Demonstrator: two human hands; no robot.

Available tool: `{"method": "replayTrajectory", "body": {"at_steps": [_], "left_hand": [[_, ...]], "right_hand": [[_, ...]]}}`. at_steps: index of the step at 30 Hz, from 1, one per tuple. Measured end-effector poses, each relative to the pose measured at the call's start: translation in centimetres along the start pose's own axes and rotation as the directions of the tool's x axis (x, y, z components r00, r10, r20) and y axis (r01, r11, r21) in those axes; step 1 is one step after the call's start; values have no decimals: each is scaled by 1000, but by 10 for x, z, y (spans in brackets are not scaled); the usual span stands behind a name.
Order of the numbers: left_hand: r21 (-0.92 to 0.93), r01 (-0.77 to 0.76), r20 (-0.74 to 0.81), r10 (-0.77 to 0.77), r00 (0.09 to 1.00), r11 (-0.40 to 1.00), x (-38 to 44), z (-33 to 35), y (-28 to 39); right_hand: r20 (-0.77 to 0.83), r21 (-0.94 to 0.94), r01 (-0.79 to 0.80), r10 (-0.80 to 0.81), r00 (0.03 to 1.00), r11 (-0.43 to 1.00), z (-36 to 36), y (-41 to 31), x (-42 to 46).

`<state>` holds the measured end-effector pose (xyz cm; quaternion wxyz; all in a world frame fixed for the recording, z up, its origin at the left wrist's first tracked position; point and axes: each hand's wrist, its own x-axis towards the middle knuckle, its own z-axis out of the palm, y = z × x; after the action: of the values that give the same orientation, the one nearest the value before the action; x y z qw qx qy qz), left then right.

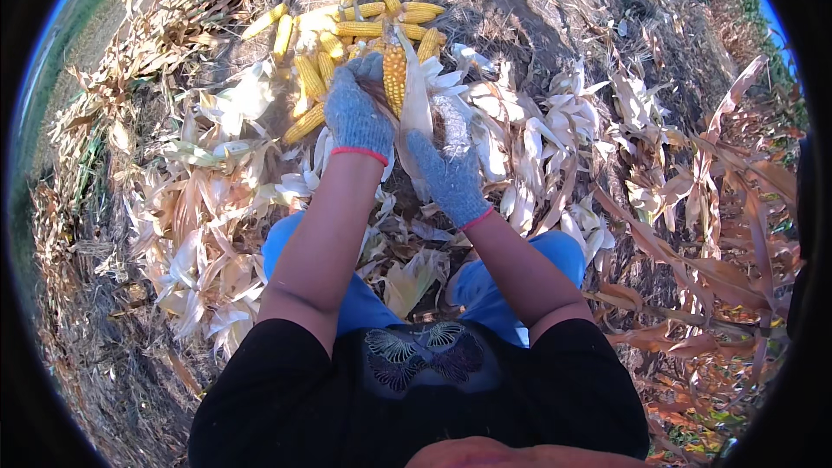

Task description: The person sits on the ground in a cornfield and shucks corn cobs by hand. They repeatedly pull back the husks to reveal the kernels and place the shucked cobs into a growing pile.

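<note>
A partly husked ear of yellow corn [394, 78] stands tip-up between my gloved hands. Pale husk [416, 101] still covers its right side and its lower end. My left hand [359, 104], in a grey knit glove with a red cuff edge, closes on brownish husk at the ear's left side; its fingertips are partly hidden. Lower down and to the right, my right hand [450, 172], gloved the same way, grips the husk-covered lower part of the ear, thumb towards me. Just beyond the hands lies a pile of bare yellow corn ears [361, 29].
Stripped pale husks [201, 234] litter the ground on the left, and more husks [520, 123] lie on the right. Dry corn stalks [708, 208] rise at the far right. A heap of dry leaves [156, 45] is at the upper left. My blue-trousered knees [552, 257] are bent below the hands.
</note>
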<state>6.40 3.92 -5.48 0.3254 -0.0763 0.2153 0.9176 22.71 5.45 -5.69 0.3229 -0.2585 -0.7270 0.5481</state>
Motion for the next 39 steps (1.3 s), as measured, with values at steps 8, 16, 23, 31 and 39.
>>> {"method": "replayTrajectory", "body": {"at_steps": [8,16,23,31,39], "left_hand": [[10,119,-61,-118,991,993,-47,26,-9],[163,315,242,-348,906,935,-66,20,12],[577,156,205,-327,923,802,-63,-12,46],[432,-633,721,-176,670,-642,-44,-25,57],[786,-541,613,-271,742,298,-62,-14,15]], "right_hand": [[89,676,-231,234,968,700,15,25,8],[-61,884,-219,567,822,412,-39,28,38],[-312,880,16,550,775,475,-112,35,51],[-330,162,-69,120,936,984,-75,29,27],[32,-5,-23,24,999,1000,-25,50,10]]}}
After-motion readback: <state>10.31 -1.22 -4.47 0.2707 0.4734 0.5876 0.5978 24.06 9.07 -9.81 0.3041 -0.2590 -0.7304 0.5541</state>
